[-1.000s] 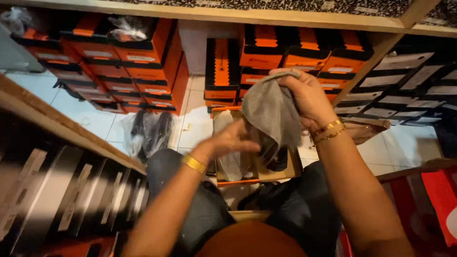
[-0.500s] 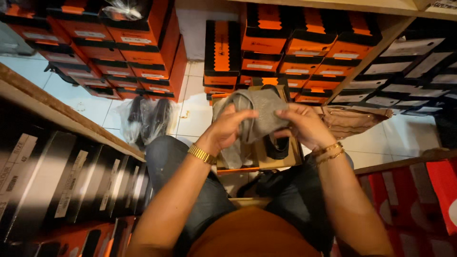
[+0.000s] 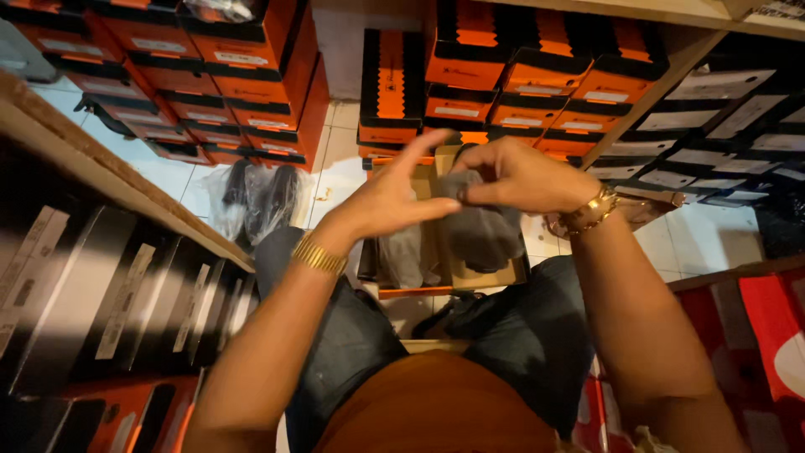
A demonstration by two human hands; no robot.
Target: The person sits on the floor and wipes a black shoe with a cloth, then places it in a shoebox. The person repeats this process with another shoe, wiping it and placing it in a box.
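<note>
1. A grey cloth bag (image 3: 482, 226) hangs just above an open cardboard shoebox (image 3: 490, 277) that rests on the person's lap; its long axis runs downward from the hands toward the box.
2. The right hand (image 3: 524, 176) pinches the bag's top edge, fingers curled narrow around the fabric, so the bag lies directly below and slightly left of those fingertips.
3. The left hand (image 3: 390, 201) sits just beside it, palm turned toward the bag, fingers (image 3: 419, 151) spread and extended; whether they touch the cloth cannot be told. The right hand is the nearer one, being the one gripping.
4. Inside the box, another pale grey wrapped item (image 3: 402, 256) lies to the left of the hanging bag.
5. Gold bracelets (image 3: 319, 254) circle both wrists.
6. Around stand stacks of orange shoeboxes (image 3: 495, 59), black boxes on a wooden shelf (image 3: 126, 197), and a plastic-wrapped dark pair (image 3: 256, 197) on the tiled floor (image 3: 344, 168).
</note>
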